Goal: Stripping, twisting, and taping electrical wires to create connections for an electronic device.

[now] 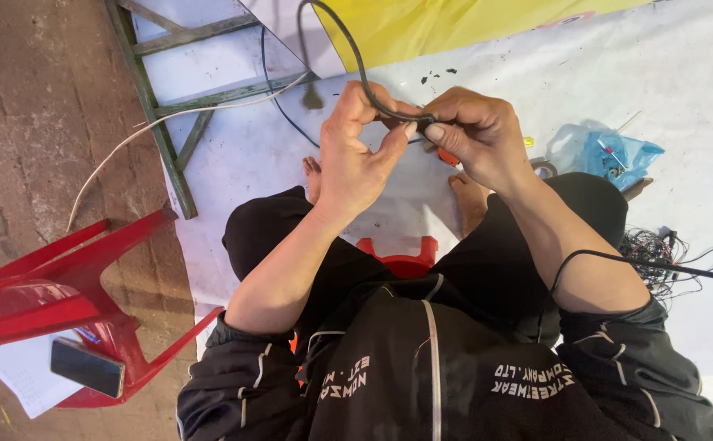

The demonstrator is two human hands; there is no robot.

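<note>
- I see my left hand and right hand both closed in a pinching grip on the thin black rubber cable, above my knees.
- I judge the cable end is being worked; the next move needs steady fingertips.
- A crumpled blue plastic bag lies at the right edge of the white floor sheet; a yellow banner covers its top edge.

This looks like an improvised floor-level repair spot, likely electrical, rather than a proper workshop. A white ground sheet is spread over bare, rough earth, and on it lie a tangle of thin wires, a blue plastic bag of small parts and a weathered wooden frame. A red plastic chair beside the sheet holds a phone and papers.
</note>
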